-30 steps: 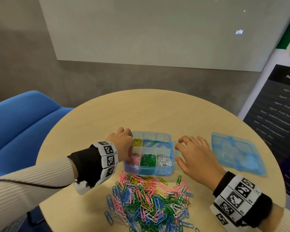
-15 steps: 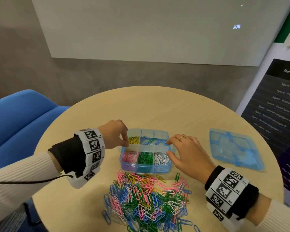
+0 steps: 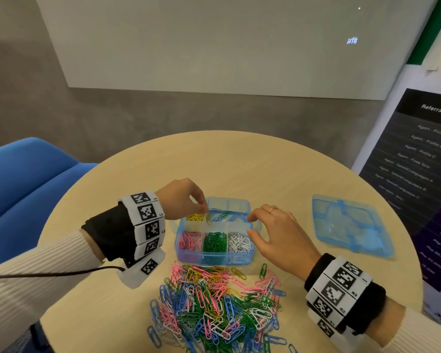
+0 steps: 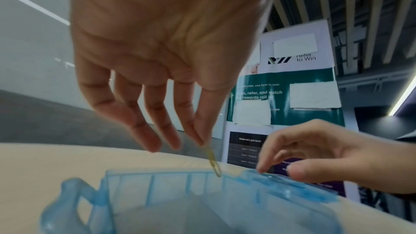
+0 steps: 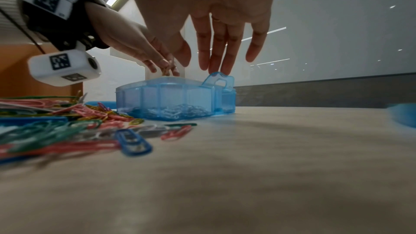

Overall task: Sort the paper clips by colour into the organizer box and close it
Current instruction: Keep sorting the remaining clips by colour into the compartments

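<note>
The clear blue organizer box (image 3: 214, 259) stands open mid-table, with yellow (image 3: 195, 217), blue (image 3: 228, 216), pink (image 3: 189, 241), green (image 3: 215, 242) and white (image 3: 239, 242) clips in separate compartments. My left hand (image 3: 203, 207) hovers over the far left compartment and pinches a yellow paper clip (image 4: 213, 163) that dangles from thumb and forefinger. My right hand (image 3: 250, 225) rests with straight fingers on the box's right edge; its fingertips (image 5: 225, 71) touch the latch tab (image 5: 217, 79). A mixed pile of coloured clips (image 3: 214, 309) lies just in front of the box.
The box's blue lid (image 3: 351, 225) lies flat to the right on the round wooden table (image 3: 239, 169). A blue chair (image 3: 23, 179) stands to the left. A dark banner (image 3: 418, 174) is beyond the table's right edge.
My left hand rose from the box's left side and now hangs over the yellow compartment with a yellow clip pinched. My right hand stayed at the box's right edge.
</note>
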`<action>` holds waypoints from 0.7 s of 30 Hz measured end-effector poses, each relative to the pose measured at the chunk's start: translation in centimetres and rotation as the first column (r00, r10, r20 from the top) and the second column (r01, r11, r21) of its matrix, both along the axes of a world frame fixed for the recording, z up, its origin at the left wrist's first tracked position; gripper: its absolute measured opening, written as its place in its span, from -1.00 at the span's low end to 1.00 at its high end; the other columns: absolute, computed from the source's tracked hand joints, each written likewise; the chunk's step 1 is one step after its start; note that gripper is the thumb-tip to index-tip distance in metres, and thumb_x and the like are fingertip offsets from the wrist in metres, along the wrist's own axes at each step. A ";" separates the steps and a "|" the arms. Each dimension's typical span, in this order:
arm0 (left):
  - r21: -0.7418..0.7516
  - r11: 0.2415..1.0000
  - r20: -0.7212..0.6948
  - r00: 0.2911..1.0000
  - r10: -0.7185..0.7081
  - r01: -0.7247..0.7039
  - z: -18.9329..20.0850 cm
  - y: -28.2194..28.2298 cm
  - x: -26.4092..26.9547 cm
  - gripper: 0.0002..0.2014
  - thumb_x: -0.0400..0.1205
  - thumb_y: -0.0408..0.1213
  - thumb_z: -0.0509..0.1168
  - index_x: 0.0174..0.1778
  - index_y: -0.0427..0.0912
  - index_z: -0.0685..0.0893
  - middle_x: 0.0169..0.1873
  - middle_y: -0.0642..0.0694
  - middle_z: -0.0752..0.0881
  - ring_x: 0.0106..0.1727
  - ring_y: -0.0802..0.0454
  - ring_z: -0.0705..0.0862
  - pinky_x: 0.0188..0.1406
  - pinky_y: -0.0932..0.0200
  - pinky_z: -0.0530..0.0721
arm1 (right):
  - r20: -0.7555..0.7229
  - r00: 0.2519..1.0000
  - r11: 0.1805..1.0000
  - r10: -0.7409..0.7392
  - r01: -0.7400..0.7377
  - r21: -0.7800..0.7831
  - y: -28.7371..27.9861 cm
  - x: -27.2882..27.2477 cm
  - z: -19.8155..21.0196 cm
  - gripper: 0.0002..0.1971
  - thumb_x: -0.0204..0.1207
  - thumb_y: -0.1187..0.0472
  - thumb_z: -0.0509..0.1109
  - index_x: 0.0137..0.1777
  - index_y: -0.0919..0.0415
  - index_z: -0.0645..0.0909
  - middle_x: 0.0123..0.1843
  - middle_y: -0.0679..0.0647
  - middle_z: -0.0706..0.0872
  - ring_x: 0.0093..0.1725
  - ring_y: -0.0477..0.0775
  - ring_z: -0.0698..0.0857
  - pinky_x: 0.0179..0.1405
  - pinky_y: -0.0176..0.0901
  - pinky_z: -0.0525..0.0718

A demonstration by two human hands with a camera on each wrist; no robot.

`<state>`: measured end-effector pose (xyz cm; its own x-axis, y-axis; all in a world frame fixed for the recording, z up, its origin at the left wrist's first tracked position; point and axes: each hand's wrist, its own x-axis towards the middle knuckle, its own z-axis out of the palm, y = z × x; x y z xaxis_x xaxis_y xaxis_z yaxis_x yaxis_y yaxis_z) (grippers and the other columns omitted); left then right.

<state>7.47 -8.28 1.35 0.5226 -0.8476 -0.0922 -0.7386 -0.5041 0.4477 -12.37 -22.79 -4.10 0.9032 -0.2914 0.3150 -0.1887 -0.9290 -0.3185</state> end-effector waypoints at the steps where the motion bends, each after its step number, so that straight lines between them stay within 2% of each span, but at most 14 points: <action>1: -0.007 0.999 0.043 0.999 0.031 -0.031 0.1 -0.1 0.3 -0.92 0.61 -0.12 0.41 -0.16 0.00 0.76 -0.12 0.05 0.78 0.01 0.04 0.75 0.06 0.07 0.69 | 0.001 1.000 1.000 0.001 -0.001 0.002 0.0 0.0 0.0 -0.80 0.65 0.09 0.29 0.22 0.05 0.60 0.17 -0.14 0.64 0.22 -0.12 0.57 0.25 -0.16 0.37; 5: 0.004 0.987 0.212 0.965 0.156 -0.160 0.4 -0.5 1.6 -0.89 0.61 -0.05 0.38 -0.14 0.04 0.76 -0.13 -0.02 0.79 -0.08 -0.01 0.76 -0.06 0.02 0.76 | -0.004 1.000 1.000 0.003 -0.003 0.009 0.0 0.0 0.1 -0.81 0.65 0.09 0.28 0.21 0.04 0.59 0.17 -0.14 0.63 0.22 -0.13 0.57 0.28 -0.14 0.39; 8: 0.054 0.987 0.258 0.957 0.133 -0.151 0.0 -0.3 1.6 -0.82 0.67 -0.09 0.30 0.05 0.02 0.80 -0.05 -0.01 0.80 -0.06 -0.02 0.76 -0.09 0.06 0.74 | -0.001 1.000 1.000 0.005 -0.005 0.021 0.0 0.0 0.1 -0.81 0.65 0.10 0.28 0.21 0.06 0.60 0.17 -0.12 0.64 0.23 -0.10 0.57 0.27 -0.12 0.39; 10: 0.071 0.992 0.257 0.963 0.079 -0.100 -0.2 0.0 0.9 -0.79 0.71 -0.12 0.24 0.14 0.04 0.77 0.08 0.04 0.75 0.01 0.01 0.73 -0.08 0.11 0.67 | 0.002 1.000 1.000 0.009 -0.009 0.026 0.1 0.0 0.3 -0.80 0.65 0.11 0.29 0.21 0.08 0.61 0.18 -0.09 0.65 0.23 -0.07 0.58 0.26 -0.10 0.40; 12: 0.072 0.997 0.203 0.979 -0.018 0.003 -0.3 0.7 -0.4 -0.77 0.71 -0.13 0.25 0.22 0.03 0.72 0.14 0.08 0.71 0.02 0.06 0.70 -0.03 0.15 0.62 | 0.009 1.000 1.000 0.016 -0.017 0.025 0.1 0.1 0.3 -0.81 0.65 0.12 0.30 0.19 0.11 0.62 0.15 -0.05 0.66 0.21 -0.02 0.60 0.25 -0.05 0.44; 16: 0.023 0.978 0.090 0.974 -0.209 0.207 -0.7 2.9 -3.6 -0.78 0.66 -0.11 0.33 0.21 0.05 0.72 0.04 0.18 0.72 -0.09 0.19 0.73 -0.02 0.15 0.67 | 0.039 0.998 0.997 0.048 -0.050 0.060 0.0 0.1 0.1 -0.83 0.61 0.18 0.33 0.13 0.18 0.64 0.08 0.02 0.69 0.13 0.06 0.64 0.23 0.15 0.56; 19: -0.039 0.965 0.103 0.962 -0.255 0.260 -1.4 4.7 -5.4 -0.81 0.63 -0.10 0.37 0.15 0.08 0.75 -0.02 0.24 0.73 -0.13 0.29 0.71 -0.09 0.18 0.68 | 0.054 0.994 0.993 0.091 -0.094 0.070 0.1 0.1 -0.1 -0.83 0.59 0.19 0.34 0.12 0.19 0.65 0.07 0.03 0.70 0.13 0.07 0.65 0.22 0.18 0.58; 21: -0.049 0.952 0.122 0.948 -0.295 0.302 -1.8 5.7 -6.0 -0.82 0.62 -0.08 0.38 0.13 0.13 0.74 -0.02 0.27 0.71 -0.12 0.33 0.68 -0.14 0.28 0.64 | 0.055 0.992 0.991 0.112 -0.116 0.071 0.1 0.2 -0.2 -0.82 0.59 0.19 0.33 0.12 0.19 0.65 0.09 0.03 0.70 0.14 0.06 0.65 0.22 0.18 0.58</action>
<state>1.46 -2.63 -0.46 0.2484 -0.9685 0.0142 -0.8979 -0.2248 0.3785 -12.19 -22.67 -4.26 0.9152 -0.2118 0.3429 -0.0647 -0.9170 -0.3937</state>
